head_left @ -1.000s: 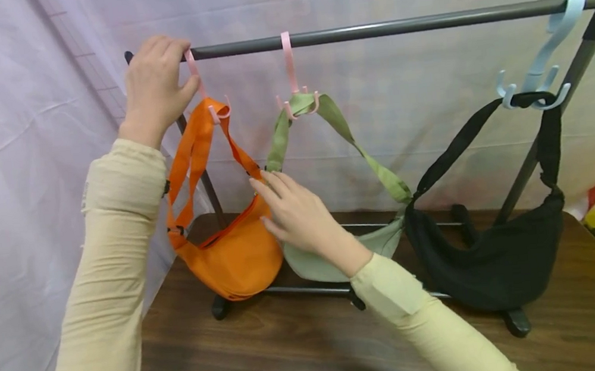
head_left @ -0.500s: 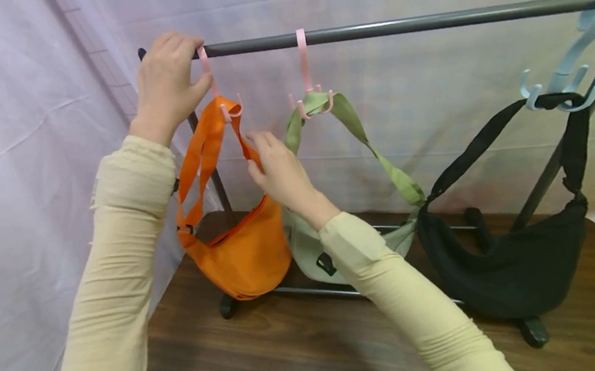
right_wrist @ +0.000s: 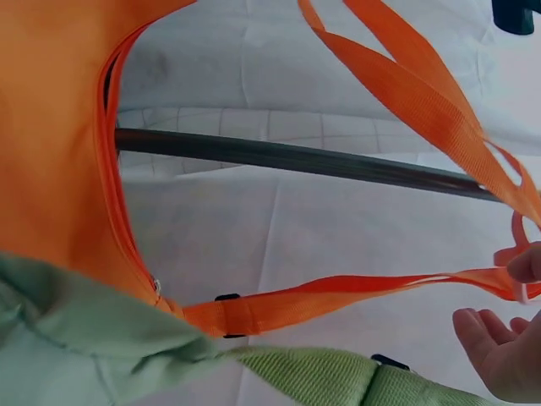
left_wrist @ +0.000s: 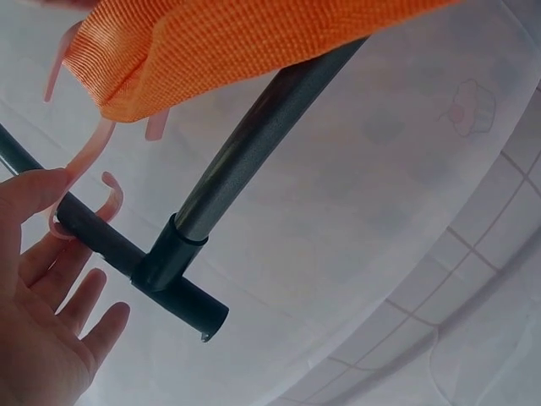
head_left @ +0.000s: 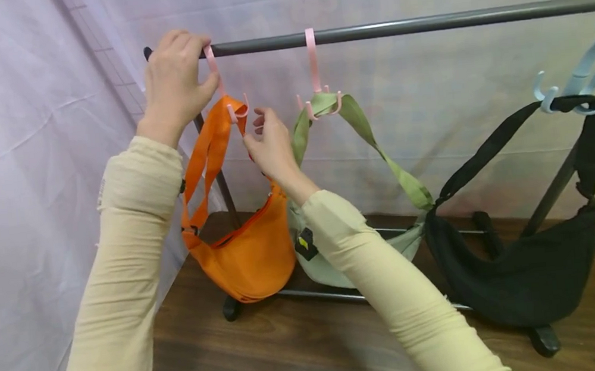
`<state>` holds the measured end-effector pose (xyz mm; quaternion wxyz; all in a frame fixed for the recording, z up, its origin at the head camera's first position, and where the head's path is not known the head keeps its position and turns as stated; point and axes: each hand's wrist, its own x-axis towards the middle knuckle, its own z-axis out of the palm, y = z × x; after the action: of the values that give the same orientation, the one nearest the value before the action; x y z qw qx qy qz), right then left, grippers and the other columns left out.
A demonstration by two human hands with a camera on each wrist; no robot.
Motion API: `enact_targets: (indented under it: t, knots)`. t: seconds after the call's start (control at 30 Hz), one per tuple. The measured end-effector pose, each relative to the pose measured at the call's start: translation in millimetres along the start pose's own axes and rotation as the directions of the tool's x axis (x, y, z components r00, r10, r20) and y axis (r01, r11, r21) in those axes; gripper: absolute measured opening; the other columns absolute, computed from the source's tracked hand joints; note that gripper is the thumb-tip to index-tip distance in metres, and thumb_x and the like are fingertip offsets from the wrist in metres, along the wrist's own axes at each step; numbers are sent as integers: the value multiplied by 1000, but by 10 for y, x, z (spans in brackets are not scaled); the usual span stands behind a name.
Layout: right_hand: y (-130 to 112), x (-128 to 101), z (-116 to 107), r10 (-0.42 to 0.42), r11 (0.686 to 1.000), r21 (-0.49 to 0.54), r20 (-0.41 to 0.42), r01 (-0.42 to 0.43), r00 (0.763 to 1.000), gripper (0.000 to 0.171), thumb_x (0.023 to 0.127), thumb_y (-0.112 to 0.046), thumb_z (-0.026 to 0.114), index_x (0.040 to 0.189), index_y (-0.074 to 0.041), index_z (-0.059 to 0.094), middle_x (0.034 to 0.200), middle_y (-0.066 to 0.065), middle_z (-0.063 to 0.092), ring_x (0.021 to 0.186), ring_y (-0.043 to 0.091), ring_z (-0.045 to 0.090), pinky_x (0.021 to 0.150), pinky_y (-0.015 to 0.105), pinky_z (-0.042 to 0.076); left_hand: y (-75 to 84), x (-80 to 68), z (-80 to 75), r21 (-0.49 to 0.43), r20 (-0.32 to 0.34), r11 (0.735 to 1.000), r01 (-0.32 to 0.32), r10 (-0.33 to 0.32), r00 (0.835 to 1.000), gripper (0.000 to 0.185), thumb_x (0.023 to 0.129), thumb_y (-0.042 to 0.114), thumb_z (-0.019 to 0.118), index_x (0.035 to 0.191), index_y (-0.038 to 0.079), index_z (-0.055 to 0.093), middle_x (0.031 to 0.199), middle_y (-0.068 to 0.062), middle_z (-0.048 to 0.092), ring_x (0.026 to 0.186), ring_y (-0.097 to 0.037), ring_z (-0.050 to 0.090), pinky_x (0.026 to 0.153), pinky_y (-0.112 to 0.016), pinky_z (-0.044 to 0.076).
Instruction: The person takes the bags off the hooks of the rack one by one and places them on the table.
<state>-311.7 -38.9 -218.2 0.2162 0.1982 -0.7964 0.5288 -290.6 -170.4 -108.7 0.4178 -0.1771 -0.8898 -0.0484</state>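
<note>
Orange bag (head_left: 250, 255) hangs by its strap (head_left: 217, 136) from a pink hook (head_left: 224, 91) on the rail (head_left: 422, 23), left hand (head_left: 177, 83) pinching the hook, right hand (head_left: 269, 146) pinching the strap

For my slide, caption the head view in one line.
Left hand grips a pink hook on the rail; right hand pinches the orange bag's strap.
</note>
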Motion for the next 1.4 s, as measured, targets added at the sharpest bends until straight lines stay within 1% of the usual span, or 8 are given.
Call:
enact_targets:
  t: [0.17,0.37,0.6,0.77,0.87,1.1,1.27,1.4]
  knots:
    - [-25,95,51,68,993,96,-41,-63,997,38,84,-9,59,120,0,49,103,13,57,93,21,57,80,23,47,12,-13,-35,6,-15,1000,0,0,1000,36,86,16,56,117,-2,56,117,-16,58,117,-27,44,103,-32,32]
    - [-30,130,71,94,988,125,-65,-85,994,33,83,-8,60,115,-2,52,98,12,58,90,19,57,78,20,46,38,-13,-66,3,0,1000,14,-14,1000,36,86,16,56,119,-1,55,120,-15,57,122,-26,41,105,-31,29]
    - [64,126,111,80,985,160,-81,-66,993,25,84,-6,59,107,1,54,92,12,58,85,20,55,75,21,46,60,-34,-58,0,21,999,32,-32,999,37,86,17,56,119,0,55,121,-14,56,121,-25,41,104,-32,31]
    - [142,159,98,71,982,178,-82,-56,994,18,85,0,53,102,4,58,94,15,60,84,20,54,74,20,45,81,-32,-43,3,37,1000,31,-31,999,38,86,16,56,120,0,54,121,-15,56,121,-26,41,104,-33,31]
    - [155,190,64,50,984,174,-106,-31,993,17,85,2,51,100,5,59,92,15,60,81,19,54,71,18,44,94,-19,-32,0,40,1000,27,-27,999,37,86,16,56,119,-1,55,120,-15,57,120,-26,41,103,-33,31]
    - [69,289,-104,-68,988,121,-188,91,980,17,83,3,49,95,6,60,85,16,60,76,19,54,67,16,42,108,14,-26,-1,37,1000,1,-1,999,36,85,15,57,117,-1,56,118,-16,58,120,-28,42,103,-34,31]
    - [-32,363,-233,-114,991,46,-210,126,971,17,85,0,50,95,3,63,84,13,61,73,15,53,64,14,41,116,38,-29,0,40,1000,-5,5,999,36,84,15,58,116,-1,56,117,-15,58,119,-27,42,102,-35,33]
    - [-145,405,-281,-138,990,3,-214,142,967,17,85,-3,50,94,1,65,84,10,63,72,13,54,64,13,41,110,50,-34,0,33,1000,3,-3,999,36,84,17,60,116,1,58,117,-14,59,120,-26,42,100,-36,36]
